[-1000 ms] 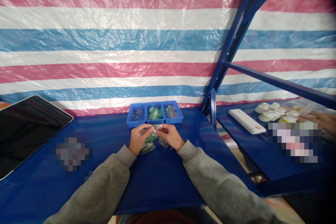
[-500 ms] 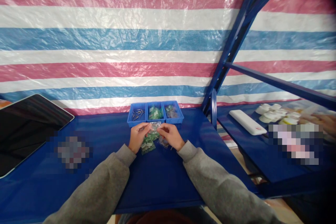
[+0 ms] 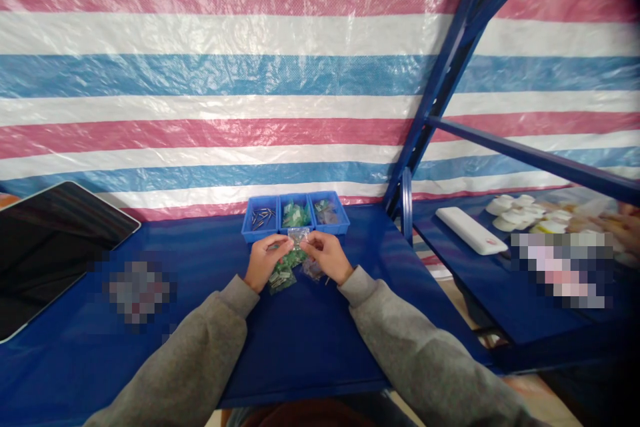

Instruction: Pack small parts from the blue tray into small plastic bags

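Observation:
Between my left hand [image 3: 266, 259] and my right hand [image 3: 327, 256] is a small clear plastic bag [image 3: 299, 236], its sides pinched by my thumbs and fingers. Its contents are too small to make out. Under my hands lie green-tinted bags [image 3: 283, 278] with metal pieces inside. More clear bags [image 3: 313, 271] lie beneath my right hand, partly hidden by it. Just beyond stand three joined blue bins: the left bin [image 3: 261, 235] holds loose metal pins [image 3: 263, 217], the middle one green bags [image 3: 296, 213], the right one clear bags [image 3: 327, 212].
A dark-screened tablet [image 3: 55, 247] lies on the left of the blue table [image 3: 300, 360]. A blue metal frame [image 3: 425, 120] rises at the right. Past it, another table bears a white oblong box [image 3: 470, 230] and white round pieces [image 3: 515, 213]. A person's hand [image 3: 627, 227] shows at the far right.
The clear bag between my hands has risen slightly and stands more upright. My hands stay almost in place. The other person's hand at far right has shifted.

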### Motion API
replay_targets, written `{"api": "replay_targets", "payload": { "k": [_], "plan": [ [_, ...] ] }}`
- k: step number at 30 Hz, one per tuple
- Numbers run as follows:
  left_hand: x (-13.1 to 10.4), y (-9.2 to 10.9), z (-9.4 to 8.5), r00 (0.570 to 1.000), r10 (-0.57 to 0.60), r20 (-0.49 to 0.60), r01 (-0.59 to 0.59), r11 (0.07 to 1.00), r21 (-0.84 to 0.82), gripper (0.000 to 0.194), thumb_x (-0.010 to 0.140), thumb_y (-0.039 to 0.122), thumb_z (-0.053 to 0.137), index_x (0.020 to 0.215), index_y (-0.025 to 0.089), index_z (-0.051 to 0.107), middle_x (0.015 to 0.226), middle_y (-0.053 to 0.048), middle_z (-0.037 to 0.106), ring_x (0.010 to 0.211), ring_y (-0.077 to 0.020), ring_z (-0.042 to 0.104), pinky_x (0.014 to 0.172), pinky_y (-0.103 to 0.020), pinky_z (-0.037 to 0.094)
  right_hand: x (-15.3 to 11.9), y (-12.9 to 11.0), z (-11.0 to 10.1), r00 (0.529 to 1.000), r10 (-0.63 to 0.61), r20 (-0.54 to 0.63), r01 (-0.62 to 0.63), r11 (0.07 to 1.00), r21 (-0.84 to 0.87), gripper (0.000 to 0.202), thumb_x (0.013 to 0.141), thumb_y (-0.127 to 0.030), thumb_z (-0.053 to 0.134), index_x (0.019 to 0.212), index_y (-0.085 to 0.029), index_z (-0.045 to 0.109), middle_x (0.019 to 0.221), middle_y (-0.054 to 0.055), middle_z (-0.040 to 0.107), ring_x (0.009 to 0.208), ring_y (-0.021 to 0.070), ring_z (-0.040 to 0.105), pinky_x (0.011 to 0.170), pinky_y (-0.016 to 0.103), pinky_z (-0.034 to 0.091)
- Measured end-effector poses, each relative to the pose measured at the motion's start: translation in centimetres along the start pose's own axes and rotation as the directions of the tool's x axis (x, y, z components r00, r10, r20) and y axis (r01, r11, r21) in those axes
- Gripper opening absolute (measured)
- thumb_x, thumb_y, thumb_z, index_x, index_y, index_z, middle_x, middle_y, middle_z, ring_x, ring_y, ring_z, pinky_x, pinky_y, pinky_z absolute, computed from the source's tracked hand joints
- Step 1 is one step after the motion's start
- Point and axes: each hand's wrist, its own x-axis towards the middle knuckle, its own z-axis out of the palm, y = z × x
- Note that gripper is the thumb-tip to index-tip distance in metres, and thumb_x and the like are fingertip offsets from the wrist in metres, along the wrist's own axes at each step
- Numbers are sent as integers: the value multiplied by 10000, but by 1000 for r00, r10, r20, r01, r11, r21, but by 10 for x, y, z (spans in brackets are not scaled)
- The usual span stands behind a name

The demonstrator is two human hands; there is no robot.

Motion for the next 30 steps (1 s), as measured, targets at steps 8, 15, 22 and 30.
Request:
{"api": "replay_targets", "payload": {
  "k": [8,15,22,30],
  "plan": [
    [0,3,1,996,-25,83,22,999,41,242,739,352,629,784,116,658,679,-26,630,510,-97,503,461,-198,402,-1,-1,-1,1000,-10,0,10,1000,-3,190,749,-339,604,697,-157,589,602,-8,556,527,113,497,515,226,403],
    [0,3,3,990,-47,132,51,998,-27,226,735,341,633,775,119,621,679,-5,583,491,-84,488,452,-199,410,-3,-3,0,999,-28,40,31,997,-71,180,761,-312,586,664,-161,568,574,-21,532,525,112,490,522,223,390],
    [2,2,1,993,-48,105,47,999,14,235,727,347,638,740,113,639,627,-3,576,470,-82,477,453,-197,392,-3,-4,0,998,-53,22,55,994,-92,178,770,-329,580,708,-162,573,593,-20,536,539,111,483,527,219,381],
    [0,2,3,994,-26,111,25,1000,7,254,735,370,621,753,118,646,628,-7,590,457,-81,469,434,-195,390,-2,-3,1,999,-22,36,23,999,-28,222,756,-376,594,699,-163,568,598,-20,528,548,111,474,525,219,384]
  ]
}}
